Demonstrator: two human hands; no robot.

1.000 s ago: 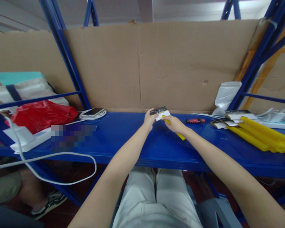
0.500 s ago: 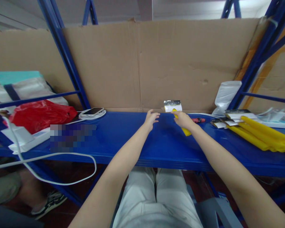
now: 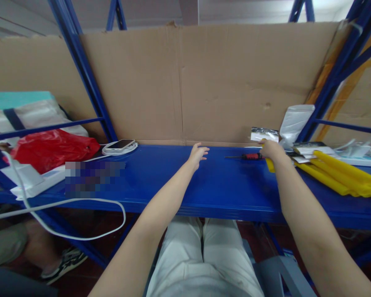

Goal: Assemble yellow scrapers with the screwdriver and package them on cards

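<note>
My right hand (image 3: 272,150) is closed around a yellow sleeve-like item (image 3: 270,165) with a black and white card header (image 3: 264,134). It is over the right part of the blue table, just left of a pile of similar yellow items (image 3: 343,173) with card headers. Close by on the table lies a red and black screwdriver (image 3: 250,156), its thin shaft pointing left. My left hand (image 3: 198,156) hovers above the middle of the table with its fingers apart, holding nothing.
The blue table (image 3: 160,177) runs up to a cardboard wall (image 3: 136,86). To the left are a phone (image 3: 121,144) on a coiled white cable, a red plastic bag (image 3: 57,149) and a power strip (image 3: 46,181). A clear plastic bag (image 3: 296,121) leans by the right post.
My right hand has carried the yellow item to the right, toward the pile. The screwdriver's shaft has come into sight. My left hand has stayed where it was.
</note>
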